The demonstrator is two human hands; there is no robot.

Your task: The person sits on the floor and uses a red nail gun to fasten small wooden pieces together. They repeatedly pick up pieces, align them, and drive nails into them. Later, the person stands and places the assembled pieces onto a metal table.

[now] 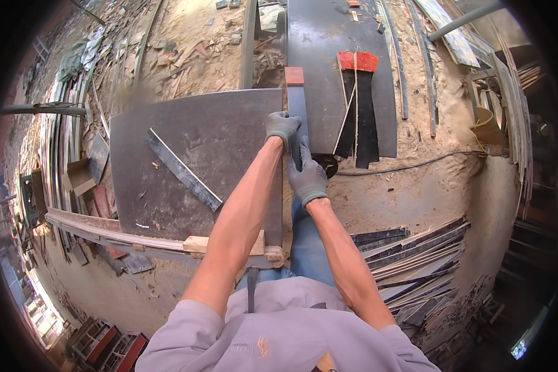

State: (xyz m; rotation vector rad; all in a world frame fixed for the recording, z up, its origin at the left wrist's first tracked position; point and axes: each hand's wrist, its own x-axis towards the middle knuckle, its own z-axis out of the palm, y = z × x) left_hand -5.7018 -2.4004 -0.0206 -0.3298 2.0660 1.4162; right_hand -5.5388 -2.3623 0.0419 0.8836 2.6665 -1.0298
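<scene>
Both my hands wear grey work gloves. A long dark wooden strip (297, 106) with a red far end lies in front of me, pointing away along the gap between two dark panels. My left hand (283, 127) is closed on the strip's left edge, above the left dark panel (229, 136). Closer to me, my right hand (307, 175) grips the strip's near end, its thumb and fingers around it. Several black strips with red ends (366, 115) lie partly crossed on the right dark panel (319, 37), right of my hands.
A loose dark strip (186, 170) lies slantwise on the left panel. Along that panel's near edge runs a wooden rail (130, 237) with a pale wood block (195, 243). Stacked strips (415, 260) lie on the floor at right. A black cable (409, 166) crosses the sawdust-covered ground.
</scene>
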